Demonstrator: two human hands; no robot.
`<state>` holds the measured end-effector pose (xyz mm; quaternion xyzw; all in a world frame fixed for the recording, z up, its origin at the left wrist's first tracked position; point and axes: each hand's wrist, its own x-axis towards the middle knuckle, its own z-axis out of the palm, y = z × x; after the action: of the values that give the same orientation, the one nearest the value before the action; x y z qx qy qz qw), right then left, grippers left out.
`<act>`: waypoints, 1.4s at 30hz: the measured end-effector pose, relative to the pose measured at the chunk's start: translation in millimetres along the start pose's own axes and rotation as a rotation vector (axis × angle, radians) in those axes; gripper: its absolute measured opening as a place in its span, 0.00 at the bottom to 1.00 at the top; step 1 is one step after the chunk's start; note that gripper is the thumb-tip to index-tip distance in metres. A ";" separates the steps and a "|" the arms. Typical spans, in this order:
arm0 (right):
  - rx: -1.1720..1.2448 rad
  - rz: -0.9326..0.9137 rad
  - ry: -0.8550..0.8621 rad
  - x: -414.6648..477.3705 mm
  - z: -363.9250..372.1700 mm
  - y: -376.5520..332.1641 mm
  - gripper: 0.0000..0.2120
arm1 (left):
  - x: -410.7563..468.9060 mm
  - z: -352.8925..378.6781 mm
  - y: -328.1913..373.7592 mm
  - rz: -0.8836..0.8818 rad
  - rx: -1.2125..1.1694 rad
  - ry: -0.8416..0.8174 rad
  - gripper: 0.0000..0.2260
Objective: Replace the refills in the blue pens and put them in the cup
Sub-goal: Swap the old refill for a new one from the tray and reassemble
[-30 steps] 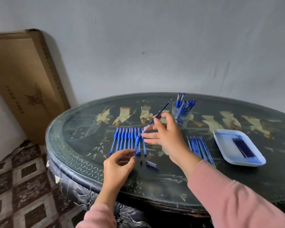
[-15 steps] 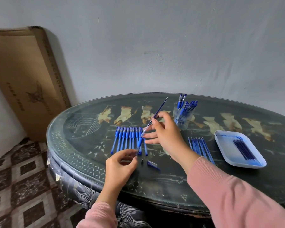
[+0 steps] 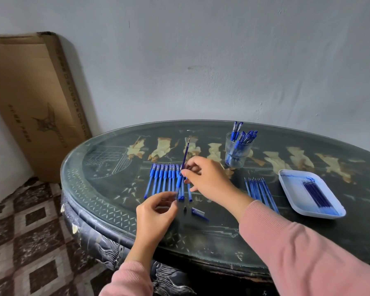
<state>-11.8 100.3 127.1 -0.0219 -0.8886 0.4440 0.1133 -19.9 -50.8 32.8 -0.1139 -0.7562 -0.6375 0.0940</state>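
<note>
Right hand (image 3: 205, 178) pinches the refill (image 3: 185, 155), left hand (image 3: 156, 214) grips the pen barrel (image 3: 179, 184); we should align them straight.

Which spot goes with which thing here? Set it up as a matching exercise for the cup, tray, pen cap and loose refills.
Things: 1 cup; 2 tray; 3 pen cap; 4 loose refills.
Spots: A rightmost on the table; B just in front of the pen row; C farthest back; D just left of the tray.
Pairs: 1-C; 2-A; 3-B; 4-D.
</note>
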 end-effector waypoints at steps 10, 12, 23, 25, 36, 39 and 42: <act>-0.303 -0.010 -0.089 -9.4 15.8 37.2 0.08 | 0.9 -1.1 -0.6 -0.065 -0.039 0.093 0.11; -0.485 -0.065 -0.145 -13.8 23.6 48.0 0.12 | 0.3 -1.2 0.0 -0.067 -0.037 0.088 0.11; -0.493 -0.102 -0.093 -15.3 35.0 59.2 0.08 | 0.4 -0.8 -0.7 -0.038 0.014 0.069 0.10; -0.270 0.003 0.010 -13.0 23.3 53.7 0.05 | 0.3 0.5 -2.8 -0.024 0.026 0.044 0.10; 0.362 0.148 0.004 -10.4 -36.5 25.6 0.03 | -2.4 4.8 -6.6 0.136 0.140 -0.030 0.11; 0.225 0.105 -0.025 -8.6 -36.1 24.8 0.03 | -3.1 5.2 -5.0 0.165 0.147 -0.036 0.11; 0.141 0.071 -0.033 -6.9 -34.0 24.3 0.03 | -3.0 5.2 -5.0 0.186 0.155 -0.036 0.13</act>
<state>0.9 140.7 126.2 -0.0379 -0.8556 0.5094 0.0841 -18.5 -46.7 26.3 -0.1876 -0.7908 -0.5636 0.1477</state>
